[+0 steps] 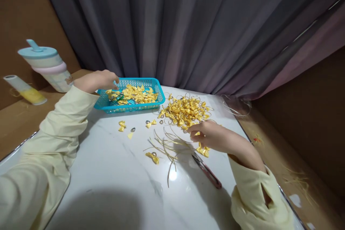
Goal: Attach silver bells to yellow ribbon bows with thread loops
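Note:
My left hand (101, 79) hangs over the left end of a turquoise plastic basket (129, 108), its fingers loosely bent and slightly apart; I see nothing held in them. Inside the basket lie many yellow ribbon bows (138, 93). My right hand (206, 133) is at the near edge of a heap of yellow bows with gold cords (185, 109). Its fingers curl together towards the thumb, and what they pinch, if anything, is hidden. Just below that hand are thread snips (207, 170) and loose gold cords (165, 145).
Several single bows (152, 157) and small silvery pieces (133, 129) are scattered on the white marbled tabletop (113, 187). At the left stand a lidded tumbler (51, 66) and a tilted yellow-and-white tube (27, 90). A grey curtain (172, 28) hangs behind; clear plastic (237, 106) lies at the right.

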Demonstrator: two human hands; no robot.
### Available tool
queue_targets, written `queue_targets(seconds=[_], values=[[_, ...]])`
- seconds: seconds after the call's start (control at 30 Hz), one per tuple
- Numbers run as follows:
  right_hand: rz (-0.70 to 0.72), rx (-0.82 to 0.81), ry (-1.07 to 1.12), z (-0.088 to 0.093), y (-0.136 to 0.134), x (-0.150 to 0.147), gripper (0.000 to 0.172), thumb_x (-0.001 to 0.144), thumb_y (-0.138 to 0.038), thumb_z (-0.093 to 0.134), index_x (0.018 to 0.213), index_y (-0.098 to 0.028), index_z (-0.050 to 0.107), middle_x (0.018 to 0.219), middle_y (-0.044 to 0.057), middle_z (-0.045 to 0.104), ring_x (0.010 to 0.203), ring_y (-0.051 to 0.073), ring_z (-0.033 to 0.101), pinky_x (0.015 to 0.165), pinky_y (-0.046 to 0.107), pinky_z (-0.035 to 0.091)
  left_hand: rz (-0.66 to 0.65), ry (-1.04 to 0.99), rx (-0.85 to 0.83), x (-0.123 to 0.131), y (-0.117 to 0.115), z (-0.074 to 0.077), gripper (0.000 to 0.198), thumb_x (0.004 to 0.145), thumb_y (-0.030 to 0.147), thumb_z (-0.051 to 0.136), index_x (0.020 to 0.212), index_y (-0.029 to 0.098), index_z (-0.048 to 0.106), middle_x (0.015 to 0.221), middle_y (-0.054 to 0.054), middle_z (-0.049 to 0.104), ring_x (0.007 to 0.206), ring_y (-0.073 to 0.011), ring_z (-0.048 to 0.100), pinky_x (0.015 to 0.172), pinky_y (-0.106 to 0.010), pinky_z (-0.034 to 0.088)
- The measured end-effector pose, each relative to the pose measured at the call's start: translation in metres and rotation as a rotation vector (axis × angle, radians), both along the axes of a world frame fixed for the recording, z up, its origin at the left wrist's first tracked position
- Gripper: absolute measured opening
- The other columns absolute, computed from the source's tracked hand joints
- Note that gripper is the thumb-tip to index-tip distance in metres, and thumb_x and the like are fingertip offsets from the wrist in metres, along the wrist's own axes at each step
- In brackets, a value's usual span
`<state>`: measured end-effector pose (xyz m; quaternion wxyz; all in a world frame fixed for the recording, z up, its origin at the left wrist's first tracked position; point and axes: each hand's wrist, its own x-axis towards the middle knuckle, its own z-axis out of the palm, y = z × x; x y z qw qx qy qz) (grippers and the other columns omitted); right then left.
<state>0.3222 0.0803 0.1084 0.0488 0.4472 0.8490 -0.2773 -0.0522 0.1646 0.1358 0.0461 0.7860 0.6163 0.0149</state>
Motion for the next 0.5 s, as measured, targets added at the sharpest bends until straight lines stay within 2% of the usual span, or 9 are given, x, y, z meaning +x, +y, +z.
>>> queue_targets(seconds=[0.07, 0.13, 0.17, 0.23, 0.3, 0.37, 0.43, 0.5], values=[[-0.073, 0.107, -0.109, 0.004, -0.005, 0.004, 0.019, 0.078, -0.011, 0.054, 0.088, -0.018, 0.068, 0.076, 0.005, 0.069, 0.06, 0.013, 0.061, 0.053, 0.021, 0.038, 0.039, 0.15, 0.068, 0.017, -0.023, 0.017, 0.03, 0.083, 0.029, 0.046, 0.092, 0.008, 0.065, 0.088, -0.011, 0.063, 0.068, -0.0154, 0.05, 0.06, -0.024, 0.033], [-0.098, 0.172, -0.168, 0.013, -0.014, 0.005, 0.018, 0.078, -0.013, 0.057, 0.091, -0.019, 0.067, 0.076, 0.005, 0.069, 0.061, 0.014, 0.061, 0.052, 0.021, 0.036, 0.01, 0.105, 0.166, 0.036, -0.048, 0.03, 0.029, 0.087, 0.031, 0.044, 0.091, 0.01, 0.063, 0.085, -0.008, 0.062, 0.067, -0.0141, 0.05, 0.058, -0.023, 0.031], [-0.097, 0.191, -0.181, 0.018, -0.02, 0.005, 0.017, 0.078, -0.015, 0.058, 0.092, -0.02, 0.067, 0.076, 0.005, 0.069, 0.061, 0.014, 0.061, 0.052, 0.021, 0.035, -0.073, 0.053, 0.183, 0.045, -0.061, 0.034, 0.029, 0.088, 0.034, 0.044, 0.087, 0.012, 0.063, 0.078, -0.005, 0.061, 0.063, -0.0124, 0.049, 0.057, -0.022, 0.03], [-0.089, 0.191, -0.212, 0.022, -0.034, 0.001, 0.014, 0.079, -0.02, 0.06, 0.092, -0.019, 0.065, 0.074, 0.005, 0.069, 0.061, 0.014, 0.061, 0.052, 0.021, 0.034, -0.336, -0.031, 0.146, 0.062, -0.086, 0.033, 0.037, 0.087, 0.045, 0.046, 0.07, 0.015, 0.059, 0.06, 0.001, 0.053, 0.053, -0.01, 0.043, 0.053, -0.022, 0.028], [-0.064, 0.122, -0.27, 0.017, -0.05, -0.006, 0.012, 0.084, -0.025, 0.056, 0.082, -0.017, 0.063, 0.063, 0.004, 0.066, 0.054, 0.014, 0.058, 0.048, 0.022, 0.029, -0.585, -0.12, 0.027, 0.075, -0.108, 0.022, 0.037, 0.09, 0.046, 0.043, 0.07, 0.018, 0.058, 0.063, 0.001, 0.054, 0.056, -0.011, 0.047, 0.056, -0.023, 0.031], [0.016, 0.119, -0.24, 0.001, -0.067, -0.016, 0.016, 0.084, -0.031, 0.055, 0.078, -0.017, 0.061, 0.064, 0.005, 0.066, 0.051, 0.013, 0.056, 0.046, 0.023, 0.024, -0.721, -0.169, -0.078, 0.085, -0.122, 0.004, 0.028, 0.093, 0.038, 0.041, 0.077, 0.02, 0.056, 0.07, 0.0, 0.057, 0.063, -0.0126, 0.051, 0.059, -0.024, 0.033], [0.077, 0.141, -0.225, -0.022, -0.082, -0.026, 0.011, 0.082, -0.026, 0.056, 0.08, -0.016, 0.059, 0.064, 0.004, 0.066, 0.052, 0.013, 0.057, 0.045, 0.024, 0.02, -0.782, -0.161, -0.115, 0.091, -0.13, -0.016, 0.023, 0.094, 0.031, 0.04, 0.079, 0.02, 0.054, 0.074, -0.001, 0.058, 0.065, -0.0145, 0.052, 0.061, -0.026, 0.033], [0.07, 0.21, -0.277, -0.043, -0.094, -0.035, 0.009, 0.081, -0.017, 0.05, 0.076, -0.016, 0.058, 0.064, 0.005, 0.066, 0.051, 0.014, 0.057, 0.045, 0.027, 0.015, -0.798, -0.12, -0.111, 0.095, -0.132, -0.035, 0.02, 0.095, 0.031, 0.039, 0.084, 0.02, 0.053, 0.076, -0.001, 0.058, 0.066, -0.0159, 0.052, 0.06, -0.027, 0.032]])
